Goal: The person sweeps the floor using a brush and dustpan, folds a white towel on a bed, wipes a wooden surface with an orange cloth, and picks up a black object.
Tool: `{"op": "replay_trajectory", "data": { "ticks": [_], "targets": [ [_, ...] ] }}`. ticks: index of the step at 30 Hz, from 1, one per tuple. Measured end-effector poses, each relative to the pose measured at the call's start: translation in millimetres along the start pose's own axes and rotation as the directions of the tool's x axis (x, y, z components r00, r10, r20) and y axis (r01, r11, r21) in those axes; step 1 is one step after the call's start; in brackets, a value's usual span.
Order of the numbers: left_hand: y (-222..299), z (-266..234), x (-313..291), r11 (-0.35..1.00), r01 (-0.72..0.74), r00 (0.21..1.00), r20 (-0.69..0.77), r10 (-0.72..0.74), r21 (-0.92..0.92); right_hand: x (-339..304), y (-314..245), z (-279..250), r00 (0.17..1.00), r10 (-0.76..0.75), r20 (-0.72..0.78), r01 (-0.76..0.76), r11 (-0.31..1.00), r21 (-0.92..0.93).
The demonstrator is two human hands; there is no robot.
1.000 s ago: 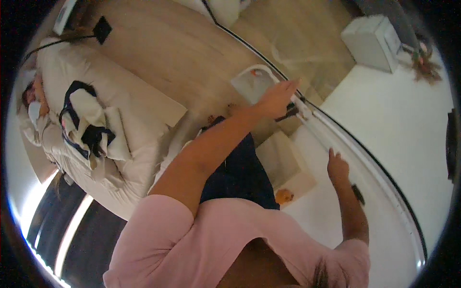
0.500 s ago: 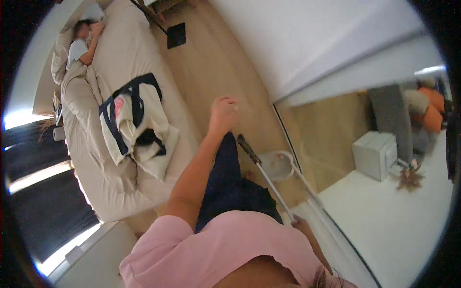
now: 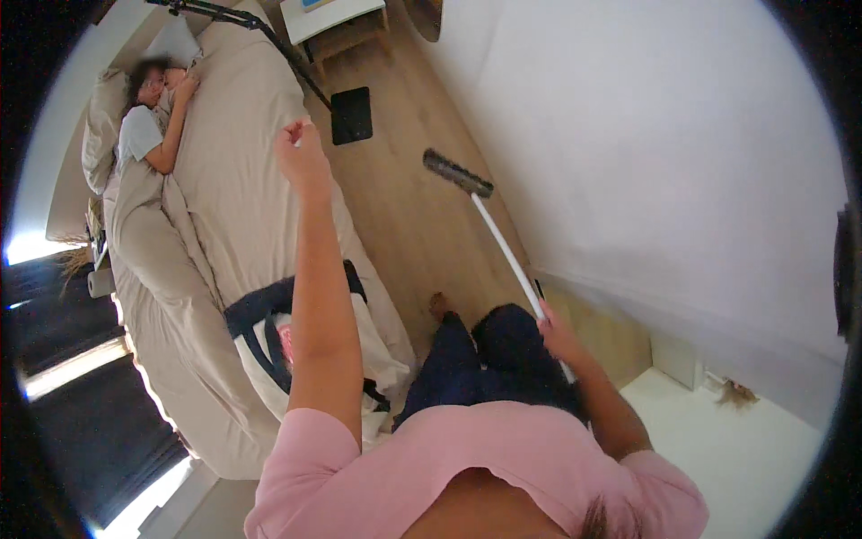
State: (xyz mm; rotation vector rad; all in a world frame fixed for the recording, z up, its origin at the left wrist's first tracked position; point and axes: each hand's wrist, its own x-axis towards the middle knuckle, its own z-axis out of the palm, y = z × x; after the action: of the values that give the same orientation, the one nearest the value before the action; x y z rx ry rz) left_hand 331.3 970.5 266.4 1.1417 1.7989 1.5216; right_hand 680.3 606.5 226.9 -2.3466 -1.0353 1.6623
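My right hand (image 3: 558, 334) is wrapped round the white handle of a broom (image 3: 503, 241). Its dark bristled head (image 3: 458, 173) is at the far end, over the wooden floor near the white wall. My left arm stretches forward, and my left hand (image 3: 303, 162) is in front of the bed's edge with its fingers curled in. Whether anything small is inside those fingers is hidden. Below that hand, partly behind my forearm, a cream and navy cloth piece (image 3: 256, 328) with dark straps lies on the beige bed (image 3: 238, 171).
A person (image 3: 148, 112) lies at the far left of the bed. A dark stand (image 3: 285, 58) leans over it from a black base plate (image 3: 351, 115) on the floor. Beyond stands a small white table (image 3: 337, 18). The white wall (image 3: 646, 135) runs along my right.
I have moved forward along the bed. The broom has swung up and away from beside a clear bin, its head now farther ahead. My left hand has shifted left, over the bed side.
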Motion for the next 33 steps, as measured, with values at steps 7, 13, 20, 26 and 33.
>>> {"op": "replay_trajectory", "data": {
  "ticks": [7,13,20,26,33],
  "targets": [
    [-6,25,138,0.996,-0.088,0.994,-0.072,0.087,-0.005,102,-114,-42,0.952,-0.299,-0.064,0.283,0.941,-0.186],
    [-3,89,238,0.994,-0.048,0.976,-0.207,0.068,0.100,267,-246,-94,0.953,-0.291,-0.088,0.257,0.925,-0.279],
    [-52,115,262,0.866,0.428,0.842,-0.461,-0.280,0.258,396,-449,-122,0.875,-0.449,-0.180,0.400,0.881,-0.253],
    [-76,193,192,0.847,0.465,0.782,0.327,-0.530,0.258,534,-596,-158,0.819,-0.471,-0.328,0.392,0.876,-0.280],
    [-64,268,255,0.842,0.439,0.471,0.719,-0.512,0.312,707,-682,-166,0.850,-0.392,-0.351,0.286,0.904,-0.317]
  ]
}}
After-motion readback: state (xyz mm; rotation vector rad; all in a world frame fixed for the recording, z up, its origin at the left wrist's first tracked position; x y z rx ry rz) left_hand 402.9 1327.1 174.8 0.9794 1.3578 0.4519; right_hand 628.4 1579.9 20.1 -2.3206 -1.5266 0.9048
